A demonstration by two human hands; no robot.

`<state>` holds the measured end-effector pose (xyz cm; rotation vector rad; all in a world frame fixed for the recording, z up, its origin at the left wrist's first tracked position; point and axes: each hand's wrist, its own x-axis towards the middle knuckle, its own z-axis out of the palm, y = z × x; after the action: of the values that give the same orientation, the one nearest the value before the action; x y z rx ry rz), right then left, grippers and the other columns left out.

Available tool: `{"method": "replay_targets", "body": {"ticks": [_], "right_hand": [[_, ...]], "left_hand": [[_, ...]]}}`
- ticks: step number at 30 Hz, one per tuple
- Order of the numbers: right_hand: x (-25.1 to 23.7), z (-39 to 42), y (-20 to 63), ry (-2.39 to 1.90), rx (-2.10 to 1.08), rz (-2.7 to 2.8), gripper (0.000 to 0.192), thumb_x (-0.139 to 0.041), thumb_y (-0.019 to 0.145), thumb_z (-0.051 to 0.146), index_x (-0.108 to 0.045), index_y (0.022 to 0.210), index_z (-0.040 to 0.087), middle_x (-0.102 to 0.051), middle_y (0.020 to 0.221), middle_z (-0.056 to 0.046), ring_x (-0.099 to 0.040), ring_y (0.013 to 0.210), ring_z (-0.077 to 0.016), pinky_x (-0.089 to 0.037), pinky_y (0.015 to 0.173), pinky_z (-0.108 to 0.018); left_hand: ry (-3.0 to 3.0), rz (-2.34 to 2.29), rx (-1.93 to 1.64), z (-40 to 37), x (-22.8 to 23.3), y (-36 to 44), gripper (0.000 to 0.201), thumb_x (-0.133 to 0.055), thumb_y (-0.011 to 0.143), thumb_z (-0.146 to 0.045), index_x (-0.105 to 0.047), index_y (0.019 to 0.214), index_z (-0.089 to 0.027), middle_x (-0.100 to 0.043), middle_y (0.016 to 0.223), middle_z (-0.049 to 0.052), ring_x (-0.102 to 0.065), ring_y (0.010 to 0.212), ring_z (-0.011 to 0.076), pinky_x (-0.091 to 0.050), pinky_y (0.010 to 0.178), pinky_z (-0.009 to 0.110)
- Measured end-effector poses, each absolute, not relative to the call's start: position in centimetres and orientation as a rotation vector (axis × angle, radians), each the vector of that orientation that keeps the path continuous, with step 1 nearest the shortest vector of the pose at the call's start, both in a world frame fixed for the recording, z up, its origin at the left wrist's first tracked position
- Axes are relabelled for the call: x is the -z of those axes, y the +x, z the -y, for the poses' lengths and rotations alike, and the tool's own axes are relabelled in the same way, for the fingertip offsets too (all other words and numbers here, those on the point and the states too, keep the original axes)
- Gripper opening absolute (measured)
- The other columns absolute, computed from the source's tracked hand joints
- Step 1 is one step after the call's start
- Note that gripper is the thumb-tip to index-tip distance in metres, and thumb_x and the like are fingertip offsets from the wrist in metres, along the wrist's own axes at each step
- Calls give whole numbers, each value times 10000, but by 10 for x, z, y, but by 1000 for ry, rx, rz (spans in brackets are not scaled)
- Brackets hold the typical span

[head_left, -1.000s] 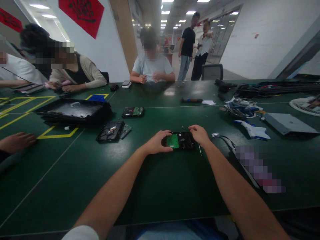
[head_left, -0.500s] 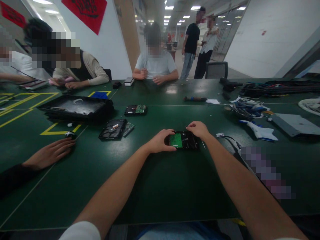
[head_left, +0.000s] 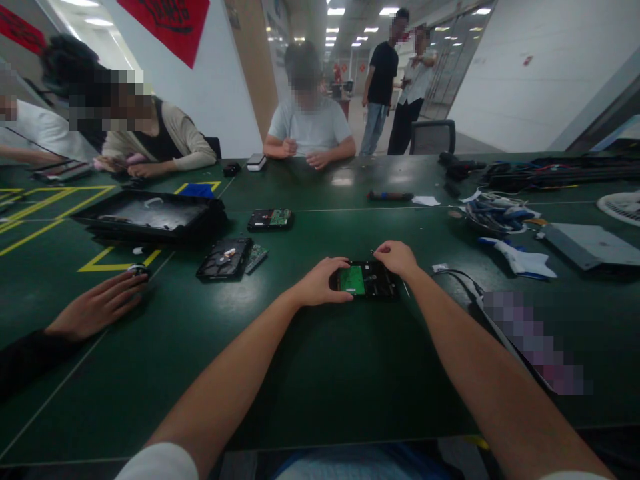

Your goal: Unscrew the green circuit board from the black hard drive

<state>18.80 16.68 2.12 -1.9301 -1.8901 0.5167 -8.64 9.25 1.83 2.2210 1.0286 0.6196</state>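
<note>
A black hard drive (head_left: 369, 280) with a green circuit board facing up lies flat on the green table (head_left: 310, 360) in front of me. My left hand (head_left: 320, 283) grips its left end, thumb and fingers wrapped around the edge. My right hand (head_left: 397, 258) rests its fingertips on the drive's far right corner. A thin metal tool (head_left: 406, 289) lies on the table just right of the drive, beside my right wrist.
Two other hard drives (head_left: 226, 259) (head_left: 271, 219) and a black tray (head_left: 150, 217) lie to the left. A co-worker's hand (head_left: 103, 303) rests at the left by a small round object (head_left: 136, 269). Cables (head_left: 493, 215), a grey box (head_left: 590, 245) and seated people surround the table.
The co-worker's hand at the left slid further onto the table toward the small round object. My hands have stayed on the drive; the view shifted slightly.
</note>
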Motion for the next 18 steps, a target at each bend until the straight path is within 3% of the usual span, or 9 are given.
{"method": "replay_targets", "body": {"ticks": [9,18], "right_hand": [[-22,-166,187,-1970,-539,1880,157,-700,833,322,-796,917,230,-782,970,-45,-688,847,-193,-460,707,-289],[-18,-162,190,-1943,-455,1995,176,-625,924,291,-746,1008,195,-772,1037,-64,-672,907,-201,-440,743,-287]], "left_hand": [[2212,-1003,-614,-93,-19,-88,823,-825,727,-580,-546,1438,-272,-473,1580,97,-464,1425,355,-425,1162,552],[2307,-991,-646,-96,-7,-86,890,-836,703,-629,-538,1450,-247,-493,1563,131,-452,1441,366,-347,1217,568]]}}
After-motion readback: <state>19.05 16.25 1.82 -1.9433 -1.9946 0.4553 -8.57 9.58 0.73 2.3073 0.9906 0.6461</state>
